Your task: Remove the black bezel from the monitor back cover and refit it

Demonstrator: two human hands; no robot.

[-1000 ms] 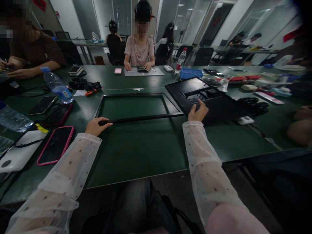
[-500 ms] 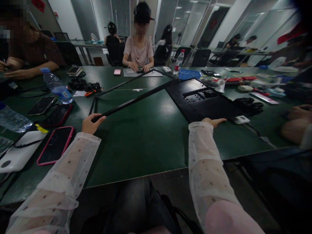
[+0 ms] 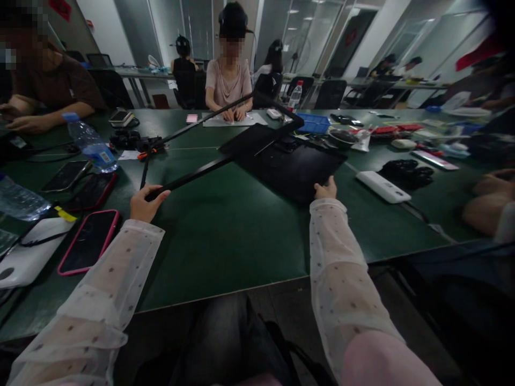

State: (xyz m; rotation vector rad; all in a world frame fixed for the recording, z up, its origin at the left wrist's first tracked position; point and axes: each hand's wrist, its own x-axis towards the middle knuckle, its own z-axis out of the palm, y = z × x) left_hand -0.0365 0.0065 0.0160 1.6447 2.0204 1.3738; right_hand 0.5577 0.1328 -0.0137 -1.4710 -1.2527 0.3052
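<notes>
My left hand [image 3: 145,205] is closed round the near-left corner of a thin black rectangular frame [image 3: 197,172], which is held tilted with its far side raised above the table. A flat black panel [image 3: 287,174] lies at a slant under the frame's right end. At the panel's near-right corner, my right hand [image 3: 326,190] grips the edge, thumb up and the other fingers mostly hidden. Whether the panel rests fully on the table I cannot tell.
On the green table [image 3: 229,241], a pink-cased phone [image 3: 90,241], a water bottle [image 3: 92,145] and a white power bank [image 3: 34,257] lie left. Rightward are another white power bank [image 3: 383,186] and a blue basket [image 3: 313,123]. A person [image 3: 229,80] sits opposite.
The black panel has moved left, beneath the frame, uncovering the white power bank. My right hand has shifted slightly left and taken its edge. The frame's far side has risen.
</notes>
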